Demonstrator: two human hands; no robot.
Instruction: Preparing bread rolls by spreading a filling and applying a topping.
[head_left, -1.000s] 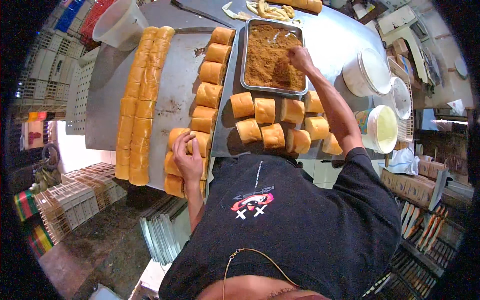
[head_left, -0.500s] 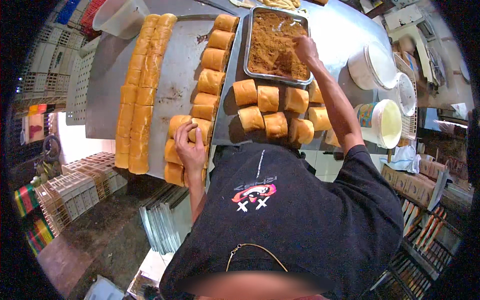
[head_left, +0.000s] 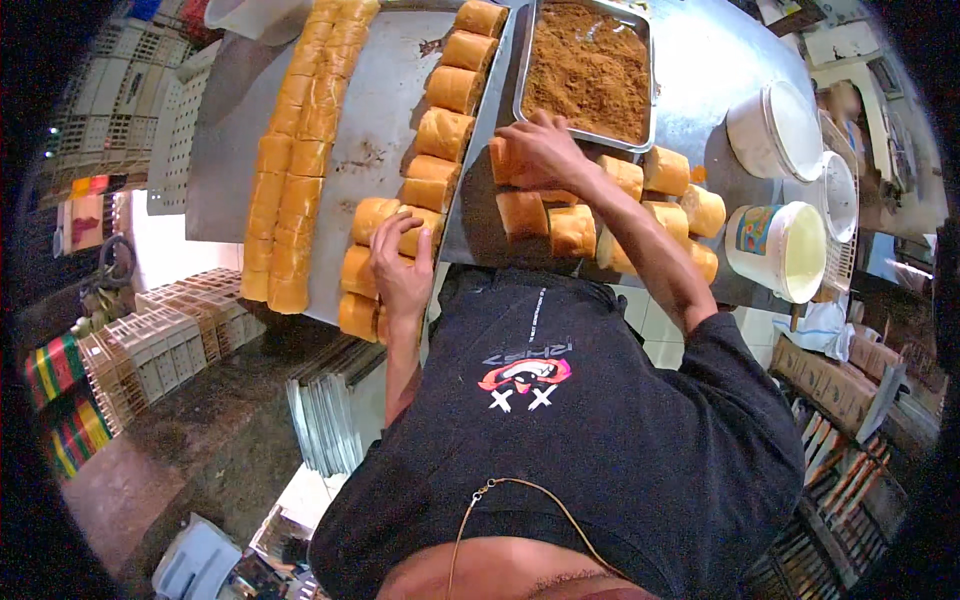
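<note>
My left hand [head_left: 402, 262] has curled fingers on a bread roll [head_left: 425, 223] at the near end of a column of rolls on the metal tray [head_left: 372, 160]. My right hand [head_left: 543, 148] is curled over a roll [head_left: 505, 160] in the loose group on the steel table, just below the pan of brown crumbly powder [head_left: 583, 68]; its fingertips are partly hidden. Other loose rolls [head_left: 572, 231] lie under and beside my right forearm. Two long joined strips of rolls [head_left: 297, 190] run along the tray's left side.
White tubs [head_left: 768, 130] stand at the table's right, one [head_left: 775, 250] holding something pale yellow. A clear container [head_left: 240, 14] is at the back left, beside a perforated panel [head_left: 168, 170]. Crates [head_left: 175, 335] and stacked metal sheets [head_left: 320, 420] are below on the left.
My right hand has left the powder pan and moved toward me onto the loose rolls. My left hand stays on the tray's rolls. The whole table appears higher and further right in view.
</note>
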